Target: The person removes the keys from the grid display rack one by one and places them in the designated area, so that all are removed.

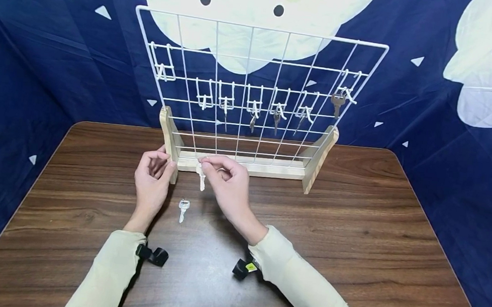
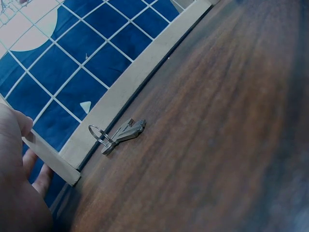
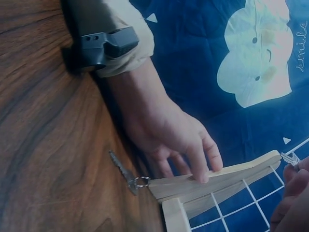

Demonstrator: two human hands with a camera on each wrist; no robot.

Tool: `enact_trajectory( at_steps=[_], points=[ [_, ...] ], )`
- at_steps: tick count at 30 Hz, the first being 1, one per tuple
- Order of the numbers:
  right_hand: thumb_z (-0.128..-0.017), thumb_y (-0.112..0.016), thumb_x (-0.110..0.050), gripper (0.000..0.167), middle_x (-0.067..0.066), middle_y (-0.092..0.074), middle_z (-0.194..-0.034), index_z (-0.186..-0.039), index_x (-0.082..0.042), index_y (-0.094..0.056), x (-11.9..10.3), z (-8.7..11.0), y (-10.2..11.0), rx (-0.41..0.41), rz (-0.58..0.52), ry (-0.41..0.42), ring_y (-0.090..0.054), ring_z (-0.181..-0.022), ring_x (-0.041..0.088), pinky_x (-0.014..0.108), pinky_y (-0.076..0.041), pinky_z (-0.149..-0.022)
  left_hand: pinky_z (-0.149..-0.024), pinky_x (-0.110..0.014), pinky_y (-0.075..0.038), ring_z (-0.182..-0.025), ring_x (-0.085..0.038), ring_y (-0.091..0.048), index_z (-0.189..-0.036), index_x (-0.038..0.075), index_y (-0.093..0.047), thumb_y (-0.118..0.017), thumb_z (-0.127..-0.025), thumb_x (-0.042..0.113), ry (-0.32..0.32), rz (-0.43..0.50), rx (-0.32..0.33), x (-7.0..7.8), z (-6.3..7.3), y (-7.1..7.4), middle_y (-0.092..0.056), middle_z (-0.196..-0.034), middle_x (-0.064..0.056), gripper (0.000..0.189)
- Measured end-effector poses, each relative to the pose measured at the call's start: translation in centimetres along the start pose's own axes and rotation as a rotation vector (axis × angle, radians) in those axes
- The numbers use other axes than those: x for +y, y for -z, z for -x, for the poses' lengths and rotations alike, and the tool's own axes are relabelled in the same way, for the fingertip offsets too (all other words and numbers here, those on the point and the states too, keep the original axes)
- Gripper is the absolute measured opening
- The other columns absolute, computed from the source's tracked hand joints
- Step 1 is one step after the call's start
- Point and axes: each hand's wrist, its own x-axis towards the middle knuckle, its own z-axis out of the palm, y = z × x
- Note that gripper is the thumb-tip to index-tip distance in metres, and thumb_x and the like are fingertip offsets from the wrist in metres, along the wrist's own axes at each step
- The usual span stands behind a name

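My right hand point(image 1: 230, 184) pinches a key point(image 1: 202, 179) by its top end between thumb and fingers, in front of the rack's lower left part. The key hangs blade down, and its ring is mostly hidden. My left hand point(image 1: 153, 181) grips the left wooden leg point(image 1: 169, 133) of the white wire grid rack point(image 1: 249, 59), thumb on the near side and fingers behind. A second key point(image 1: 183, 211) with a ring lies on the table between the hands. In the left wrist view this key point(image 2: 126, 135) rests near the wooden base bar point(image 2: 120, 92).
White hooks line the grid. Keys hang from several middle hooks point(image 1: 278, 112), and another key point(image 1: 337, 105) hangs at upper right. The upper left hook point(image 1: 161, 70) shows no key. The brown wooden table point(image 1: 353, 245) lies below, with a blue patterned cloth point(image 1: 37, 41) around it.
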Motion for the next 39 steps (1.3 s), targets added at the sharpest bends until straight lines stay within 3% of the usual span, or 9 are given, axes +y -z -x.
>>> enact_trajectory(
  at_steps=[5,20,31,39],
  points=[
    [-0.097,-0.075,0.005,0.014,0.024,-0.081,-0.108,-0.109,0.012,-0.078,0.5,0.3,0.3,-0.005,0.004,-0.02,-0.048,-0.057,-0.003,0.013,-0.035,-0.051,-0.109,-0.023,-0.055,-0.129,-0.011,-0.068,-0.115,-0.013,-0.059,-0.069,-0.099,-0.016,0.001,-0.003,-0.002,0.0,0.0,0.0,-0.068,-0.148,-0.018,0.019],
    [-0.098,-0.077,0.001,0.009,0.018,-0.078,-0.09,-0.105,0.007,-0.077,2.4,1.2,0.4,-0.021,0.058,-0.042,-0.039,-0.05,0.001,0.016,-0.032,-0.046,-0.111,-0.024,-0.055,-0.131,-0.011,-0.067,-0.118,-0.019,-0.054,-0.068,-0.099,-0.017,-0.003,-0.007,-0.007,0.3,0.1,-0.1,-0.067,-0.149,-0.021,0.024],
    [-0.098,-0.076,0.003,0.007,0.019,-0.078,-0.089,-0.104,0.004,-0.075,3.2,1.6,0.3,-0.033,0.066,-0.087,-0.044,-0.051,0.001,0.016,-0.038,-0.047,-0.109,-0.023,-0.055,-0.128,-0.01,-0.068,-0.118,-0.019,-0.054,-0.068,-0.099,-0.016,-0.008,-0.012,-0.006,0.3,0.1,-0.1,-0.067,-0.149,-0.02,0.024],
    [-0.096,-0.079,0.004,0.008,0.018,-0.077,-0.089,-0.104,0.005,-0.075,3.8,1.6,0.5,-0.05,0.076,-0.113,-0.041,-0.051,0.001,0.016,-0.035,-0.048,-0.107,-0.022,-0.056,-0.123,-0.008,-0.07,-0.118,-0.018,-0.056,-0.07,-0.099,-0.015,-0.005,-0.015,-0.001,0.3,0.2,-0.1,-0.07,-0.146,-0.014,0.024]
  ],
)
